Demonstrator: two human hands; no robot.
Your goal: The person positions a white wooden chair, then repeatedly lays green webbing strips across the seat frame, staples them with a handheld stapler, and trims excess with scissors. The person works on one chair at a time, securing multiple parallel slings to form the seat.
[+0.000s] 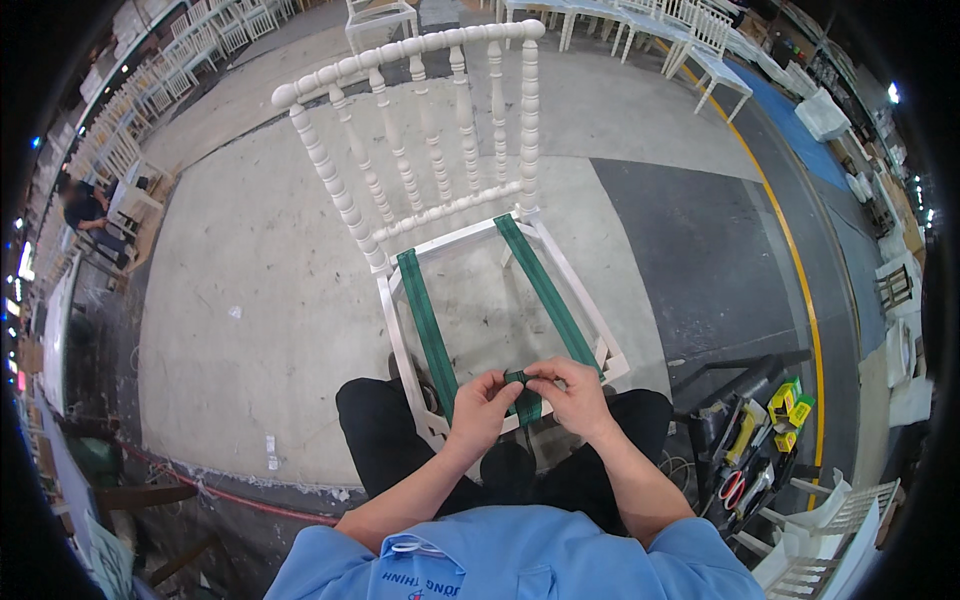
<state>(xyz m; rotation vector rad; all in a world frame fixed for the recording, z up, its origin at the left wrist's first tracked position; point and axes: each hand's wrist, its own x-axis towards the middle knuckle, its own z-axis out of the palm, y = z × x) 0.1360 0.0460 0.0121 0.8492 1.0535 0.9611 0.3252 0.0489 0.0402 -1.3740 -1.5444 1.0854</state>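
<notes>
A white wooden chair (402, 340) with a turned-spindle back (415, 130) stands before me, its seat frame open. Two green webbing straps, a left strap (428, 320) and a right strap (545, 285), run from the back rail toward the front rail. Over the middle of the front rail, my left hand (482, 408) and my right hand (570, 395) pinch the end of another green webbing strap (527, 405) between thumbs and fingers. The end looks folded over. Its lower part drops at the front rail, where my hands partly hide it.
To my right a black stand (712, 420) carries red-handled scissors (732, 488), a yellow-handled tool (742, 440) and yellow-green boxes (785, 400). White chairs (710, 60) line the far side. At the far left a person (90, 210) sits. A red hose (240, 503) crosses the floor.
</notes>
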